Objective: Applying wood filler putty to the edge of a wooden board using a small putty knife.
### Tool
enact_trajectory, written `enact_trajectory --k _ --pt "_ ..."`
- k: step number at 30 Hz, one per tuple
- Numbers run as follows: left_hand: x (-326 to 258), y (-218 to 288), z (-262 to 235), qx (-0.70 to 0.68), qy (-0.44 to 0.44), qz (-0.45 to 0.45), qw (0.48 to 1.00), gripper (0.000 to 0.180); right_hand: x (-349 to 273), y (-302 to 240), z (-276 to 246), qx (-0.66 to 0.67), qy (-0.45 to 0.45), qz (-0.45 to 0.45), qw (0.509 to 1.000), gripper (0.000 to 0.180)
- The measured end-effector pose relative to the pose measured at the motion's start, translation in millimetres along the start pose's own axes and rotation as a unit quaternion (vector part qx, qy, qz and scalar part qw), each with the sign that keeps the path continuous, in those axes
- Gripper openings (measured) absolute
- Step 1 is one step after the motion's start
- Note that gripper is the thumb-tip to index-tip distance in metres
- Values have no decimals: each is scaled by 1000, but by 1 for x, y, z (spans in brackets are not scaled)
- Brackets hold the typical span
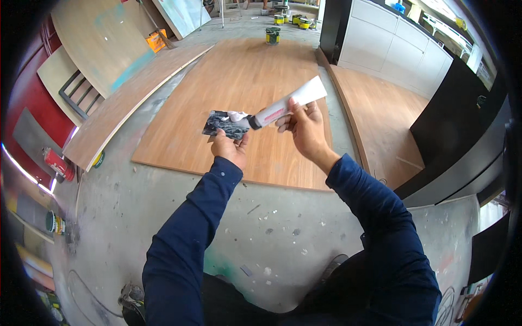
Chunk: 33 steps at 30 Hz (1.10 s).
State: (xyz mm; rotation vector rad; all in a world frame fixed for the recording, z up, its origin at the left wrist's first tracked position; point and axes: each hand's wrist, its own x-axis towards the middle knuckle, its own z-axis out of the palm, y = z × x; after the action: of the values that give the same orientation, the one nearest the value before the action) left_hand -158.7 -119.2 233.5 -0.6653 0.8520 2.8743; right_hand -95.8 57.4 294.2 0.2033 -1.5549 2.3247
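My left hand (pixel 229 148) is closed on a dark, smeared flat plate (pixel 224 128), its thumb on top. A mound of pale paste (pixel 236 116) sits on the plate's far side. My right hand (pixel 305 127) grips a white squeeze tube (pixel 291 101), tilted so its black end (pixel 254 122) points down and left at the plate's right edge. Whether that end touches the plate I cannot tell. Both hands are above a large wood-grain panel (pixel 234 81) in front of me.
A long narrow board (pixel 130 103) lies along the left. Another wood-grain panel (pixel 380 117) is at the right, by white cabinets (pixel 389 41) and black panels (pixel 451 114). A tin (pixel 273 36) stands at the far end; a red canister (pixel 57 164) is at the left.
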Motion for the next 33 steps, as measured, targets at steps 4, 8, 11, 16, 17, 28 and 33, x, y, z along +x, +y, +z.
enact_trajectory --k 4,8,11,16,17,28,33 --pt "-18 -10 10 53 -18 62 996 43 -25 14 8 -24 -10 26 999 34" --pt "-21 -13 9 112 1 104 988 52 -38 16 10 -28 -66 -14 997 40" --pt "-22 -15 7 125 -4 123 985 50 -39 9 14 -96 -34 -11 995 47" --pt "-20 -16 5 159 -5 156 975 42 -36 -5 22 -157 20 39 987 44" --pt "-18 -16 4 160 -4 154 975 39 -36 -7 22 -165 8 47 985 40" --pt "-9 -17 -7 123 -38 138 982 45 -32 14 20 -112 45 -23 992 29" --pt "-2 -15 -8 136 2 128 982 33 -18 -3 7 -147 7 0 989 35"
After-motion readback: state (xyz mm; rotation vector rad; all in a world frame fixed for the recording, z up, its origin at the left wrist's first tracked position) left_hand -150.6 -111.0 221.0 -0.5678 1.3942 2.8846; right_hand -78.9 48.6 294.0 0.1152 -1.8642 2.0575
